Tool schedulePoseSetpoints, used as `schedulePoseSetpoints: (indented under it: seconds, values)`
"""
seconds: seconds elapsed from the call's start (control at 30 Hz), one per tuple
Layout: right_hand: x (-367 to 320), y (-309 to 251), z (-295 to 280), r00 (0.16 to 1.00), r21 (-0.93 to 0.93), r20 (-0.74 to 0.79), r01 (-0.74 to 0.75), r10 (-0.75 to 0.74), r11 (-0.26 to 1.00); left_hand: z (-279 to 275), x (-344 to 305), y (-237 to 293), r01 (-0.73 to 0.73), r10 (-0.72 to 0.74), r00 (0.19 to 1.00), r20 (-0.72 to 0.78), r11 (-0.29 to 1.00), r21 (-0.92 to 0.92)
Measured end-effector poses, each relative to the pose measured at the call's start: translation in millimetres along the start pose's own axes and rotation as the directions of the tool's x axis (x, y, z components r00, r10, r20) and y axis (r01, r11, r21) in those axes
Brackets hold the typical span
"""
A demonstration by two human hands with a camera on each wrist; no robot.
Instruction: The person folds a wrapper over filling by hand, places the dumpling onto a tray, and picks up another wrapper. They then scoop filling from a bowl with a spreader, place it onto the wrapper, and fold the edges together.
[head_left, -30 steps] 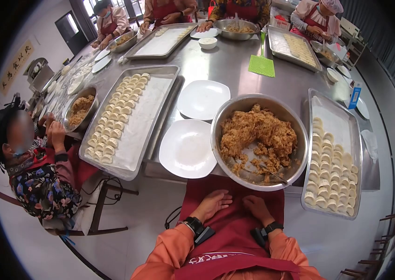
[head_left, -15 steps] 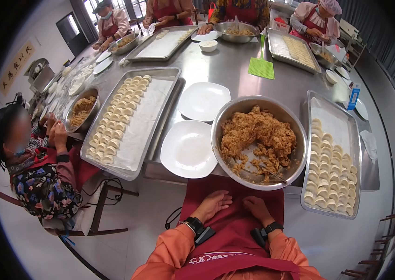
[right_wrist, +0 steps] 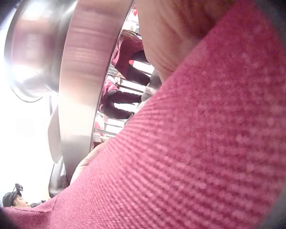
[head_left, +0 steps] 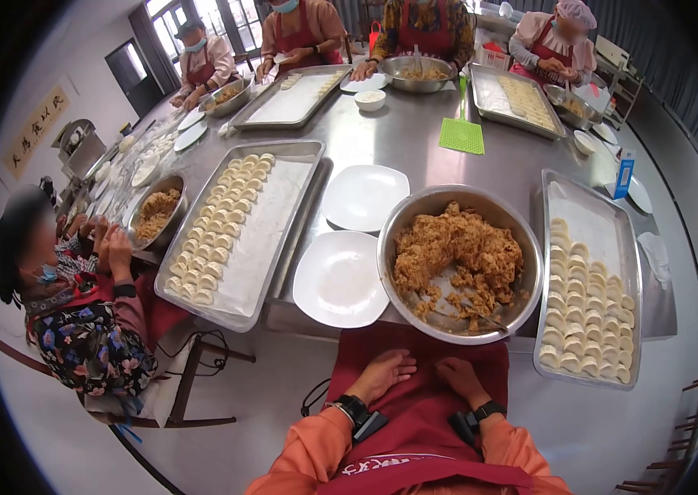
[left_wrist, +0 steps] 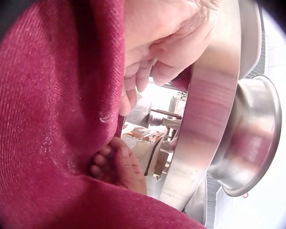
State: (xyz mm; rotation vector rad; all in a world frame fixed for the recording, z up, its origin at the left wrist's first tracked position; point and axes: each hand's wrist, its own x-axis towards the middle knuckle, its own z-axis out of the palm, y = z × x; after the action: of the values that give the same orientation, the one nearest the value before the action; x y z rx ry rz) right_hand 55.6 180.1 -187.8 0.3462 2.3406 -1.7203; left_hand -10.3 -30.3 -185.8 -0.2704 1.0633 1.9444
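Both hands lie idle over the dark red apron (head_left: 415, 412), just below the table's front edge, holding nothing. My left hand (head_left: 384, 373) has its fingers relaxed and pointing towards the right one. Loosely curled fingers show on my right hand (head_left: 461, 379), also seen facing the left in the left wrist view. Directly ahead stands a large steel bowl (head_left: 390, 285) with brown minced filling (head_left: 464, 247) and a spoon handle (head_left: 485, 318) in it. Left of the bowl are two white square plates (head_left: 340, 280). In the right wrist view, apron cloth hides most of the hand.
A tray of dumplings (head_left: 283, 223) lies to the left, another dumpling tray (head_left: 584, 198) to the right. A green fly swatter (head_left: 462, 136) and a small white bowl (head_left: 370, 101) sit farther back. A person (head_left: 77, 322) sits at left; several others work across the table.
The head view has tilted up slightly, so the table's things appear lower. Both hands stay at rest on the apron. The people across the table shift a little.
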Motion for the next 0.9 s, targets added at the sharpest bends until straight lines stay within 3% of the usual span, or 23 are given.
schedulePoseSetpoints:
  seconds: [0.13, 0.9]
  values:
    - [1.9, 5.0, 0.5, 1.0, -0.058, -0.014, 0.013, -0.014, 0.998, -0.7, 0.2, 0.4, 0.008, -0.008, 1.0, 0.004, 1.0, 0.003]
    - [2.4, 9.3, 5.3, 0.999, 0.03, -0.004, 0.043, -0.043, 0.999, 4.7, 1.0, -0.8, 0.03, -0.03, 1.0, -0.004, 0.997, 0.072]
